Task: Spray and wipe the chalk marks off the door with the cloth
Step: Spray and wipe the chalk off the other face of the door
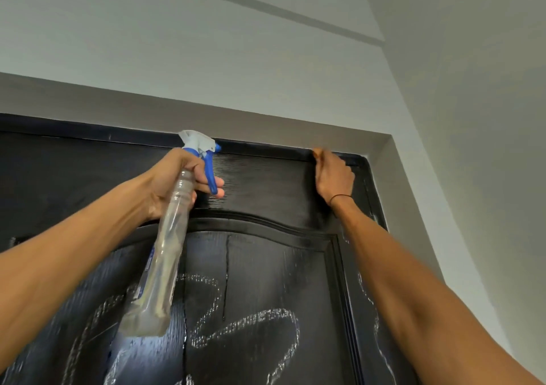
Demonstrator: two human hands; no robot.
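The black wooden door (274,266) fills the lower view. White chalk loops (248,322) run over its lower panel, and more chalk lines (367,296) run down the right stile. The top rail looks wet and streaked. My left hand (180,183) grips the neck of a clear spray bottle (165,266) with a white and blue head, fingers on the blue trigger and nozzle towards the top rail. My right hand (335,177) is curled against the door's top right corner. A small orange-tan bit of cloth (317,151) shows above its fingers; the rest is hidden.
A grey door frame (206,118) runs along the top and down the right side. Above and to the right are plain pale walls (472,148). A thin black band circles my right wrist.
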